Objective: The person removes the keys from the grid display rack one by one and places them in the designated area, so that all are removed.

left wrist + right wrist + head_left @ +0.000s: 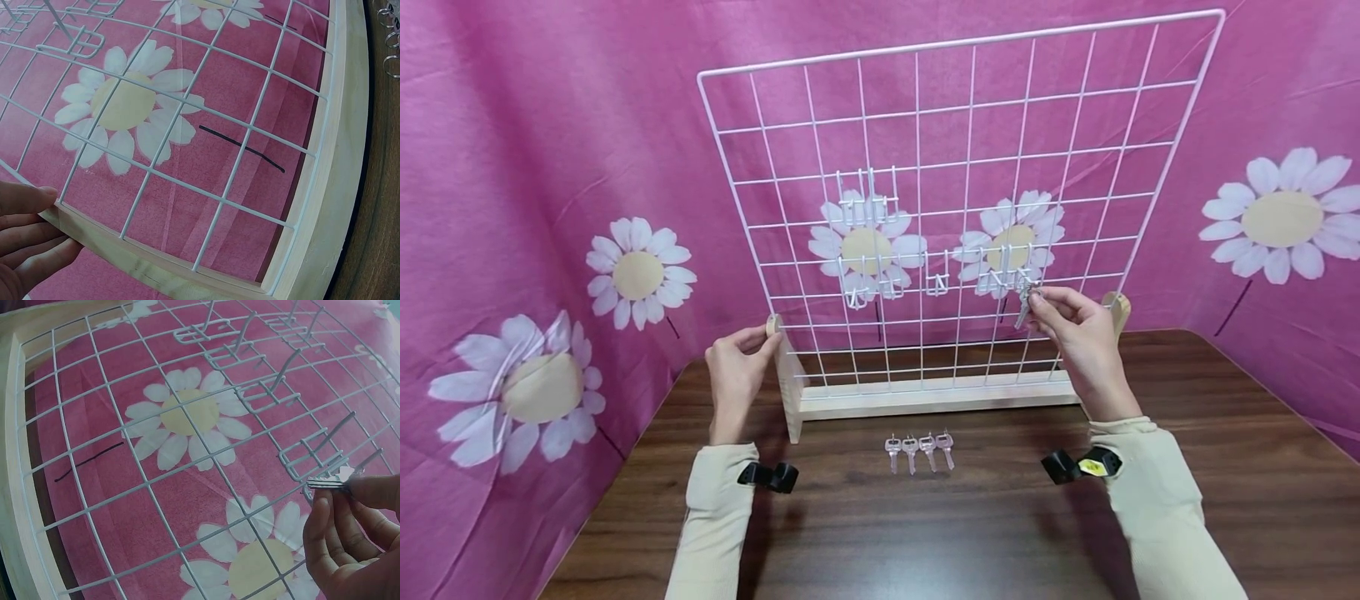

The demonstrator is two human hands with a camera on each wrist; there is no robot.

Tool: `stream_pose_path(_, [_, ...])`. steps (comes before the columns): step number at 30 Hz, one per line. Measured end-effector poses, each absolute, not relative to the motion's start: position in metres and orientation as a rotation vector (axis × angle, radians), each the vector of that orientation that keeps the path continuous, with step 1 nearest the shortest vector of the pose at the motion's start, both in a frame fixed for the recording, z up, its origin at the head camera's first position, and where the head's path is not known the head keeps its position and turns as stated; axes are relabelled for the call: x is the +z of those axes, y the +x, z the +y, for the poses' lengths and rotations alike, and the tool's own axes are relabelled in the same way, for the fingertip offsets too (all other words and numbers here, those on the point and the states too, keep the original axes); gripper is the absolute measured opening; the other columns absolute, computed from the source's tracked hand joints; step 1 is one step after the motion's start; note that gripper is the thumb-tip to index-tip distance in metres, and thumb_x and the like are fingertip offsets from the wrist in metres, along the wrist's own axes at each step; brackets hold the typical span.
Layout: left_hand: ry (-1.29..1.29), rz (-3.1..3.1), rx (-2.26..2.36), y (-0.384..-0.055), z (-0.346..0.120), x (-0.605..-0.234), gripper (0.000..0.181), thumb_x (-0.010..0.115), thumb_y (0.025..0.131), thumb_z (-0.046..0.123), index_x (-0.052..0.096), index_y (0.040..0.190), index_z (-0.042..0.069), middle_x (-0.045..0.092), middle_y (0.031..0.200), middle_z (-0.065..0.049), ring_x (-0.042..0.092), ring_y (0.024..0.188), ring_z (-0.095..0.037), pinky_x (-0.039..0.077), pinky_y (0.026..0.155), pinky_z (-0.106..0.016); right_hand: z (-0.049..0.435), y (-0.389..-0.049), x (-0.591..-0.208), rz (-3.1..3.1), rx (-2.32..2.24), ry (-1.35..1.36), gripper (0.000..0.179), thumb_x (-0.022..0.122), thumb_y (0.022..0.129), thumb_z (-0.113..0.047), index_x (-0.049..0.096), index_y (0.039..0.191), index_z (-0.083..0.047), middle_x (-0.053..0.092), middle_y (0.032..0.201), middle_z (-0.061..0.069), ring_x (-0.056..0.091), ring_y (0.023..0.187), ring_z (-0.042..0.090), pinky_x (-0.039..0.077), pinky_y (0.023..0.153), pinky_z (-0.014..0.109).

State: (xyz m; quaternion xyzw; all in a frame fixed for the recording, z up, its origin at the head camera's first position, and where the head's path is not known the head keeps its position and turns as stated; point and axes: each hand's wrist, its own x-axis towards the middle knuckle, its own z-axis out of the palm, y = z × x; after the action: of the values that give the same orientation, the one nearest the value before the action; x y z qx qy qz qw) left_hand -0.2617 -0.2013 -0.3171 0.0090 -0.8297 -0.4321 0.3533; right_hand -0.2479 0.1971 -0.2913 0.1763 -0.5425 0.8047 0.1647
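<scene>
Key [1024, 307] is pinched in our right hand [1075, 333] at the grid's lower-right hook [315, 453], left hand [737, 367] gripping the wooden post [772, 326]; we judge hanging is underway, next threading its hole over the prong.

Wire grid [970, 125] and hooks [992, 279] block passage beyond.

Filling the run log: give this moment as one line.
left hand: grips wooden post | right hand: pinches silver key at white wire hook | four keys on table
</scene>
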Motion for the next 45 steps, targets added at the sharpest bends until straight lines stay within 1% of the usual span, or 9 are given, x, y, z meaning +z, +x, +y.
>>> stream_pose_path(10, [0.029,-2.149,-1.126,-0.262,-0.201,-0.317,0.025,0.079,0.081,0.019,0.076,0.099,0.001,0.073,0.09,-0.015,0.071,0.087,-0.025,0.043,0.066,-0.005,0.199,-0.241,-0.293,-1.624,2.225,0.535,0.009,0.063,0.09,0.003,0.069,0.097,0.001,0.073,0.087,0.004,0.07,0.069,0.012,0.057,0.07,0.025])
stream_pose_path(13, [0.034,-2.151,-1.122,-0.262,-0.202,-0.318,0.025,0.078,0.082,0.019,0.076,0.099,0.001,0.073,0.09,-0.015,0.071,0.087,-0.025,0.048,0.068,-0.011,0.199,-0.237,-0.291,-1.653,2.193,0.541,0.009,0.063,0.09,0.002,0.067,0.098,0.002,0.072,0.086,0.004,0.07,0.071,0.011,0.057,0.071,0.025])
stream_pose_path(16, [0.041,-2.153,-1.117,-0.261,-0.202,-0.319,0.024,0.078,0.082,0.018,0.076,0.099,0.001,0.073,0.091,-0.016,0.071,0.088,-0.027,0.055,0.075,-0.029,0.2,-0.233,-0.29,-1.679,2.17,0.542,0.009,0.063,0.09,0.001,0.067,0.099,0.002,0.072,0.086,0.004,0.07,0.073,0.011,0.057,0.072,0.026])
stream_pose_path(18, [0.043,-2.156,-1.113,-0.261,-0.202,-0.319,0.024,0.078,0.082,0.018,0.076,0.099,0.0,0.073,0.091,-0.016,0.071,0.088,-0.028,0.054,0.079,-0.038,0.2,-0.232,-0.29,-1.683,2.164,0.55,0.009,0.063,0.091,0.002,0.068,0.098,0.001,0.072,0.086,0.004,0.07,0.074,0.011,0.057,0.072,0.026])
stream_pose_path(21, [0.042,-2.158,-1.118,-0.261,-0.202,-0.32,0.025,0.078,0.082,0.018,0.076,0.099,0.001,0.073,0.091,-0.016,0.071,0.088,-0.027,0.054,0.08,-0.039,0.2,-0.23,-0.29,-1.658,2.173,0.573,0.009,0.062,0.091,0.004,0.067,0.098,0.003,0.071,0.086,0.005,0.07,0.074,0.013,0.057,0.071,0.029])
stream_pose_path(27, [0.043,-2.151,-1.12,-0.261,-0.202,-0.32,0.026,0.079,0.081,0.019,0.076,0.099,0.001,0.073,0.09,-0.016,0.071,0.089,-0.027,0.054,0.079,-0.038,0.201,-0.228,-0.289,-1.658,2.146,0.609,0.01,0.061,0.09,0.006,0.065,0.099,0.008,0.072,0.087,0.006,0.07,0.072,0.013,0.058,0.07,0.03])
stream_pose_path(37, [0.039,-2.149,-1.12,-0.262,-0.203,-0.32,0.026,0.079,0.081,0.019,0.076,0.099,0.001,0.073,0.09,-0.015,0.071,0.087,-0.025,0.054,0.076,-0.033,0.202,-0.232,-0.306,-1.889,2.106,0.552,0.01,0.062,0.092,0.001,0.067,0.097,-0.005,0.07,0.081,0.002,0.07,0.069,0.014,0.058,0.07,0.031])
stream_pose_path(40, [0.037,-2.146,-1.126,-0.261,-0.202,-0.32,0.026,0.079,0.081,0.019,0.076,0.098,0.001,0.073,0.09,-0.016,0.071,0.087,-0.025,0.053,0.072,-0.021,0.2,-0.235,-0.312,-2.046,2.023,0.497,0.007,0.063,0.092,-0.002,0.066,0.098,-0.006,0.069,0.079,-0.001,0.069,0.068,0.013,0.058,0.069,0.031])
stream_pose_path(45, [0.03,-2.141,-1.126,-0.262,-0.202,-0.318,0.025,0.079,0.081,0.019,0.076,0.099,0.001,0.073,0.09,-0.015,0.072,0.086,-0.025,0.04,0.064,-0.002,0.197,-0.24,-0.32,-2.319,1.858,0.444,0.019,0.062,0.093,-0.005,0.061,0.103,0.011,0.069,0.08,-0.002,0.067,0.066,0.011,0.059,0.066,0.03])
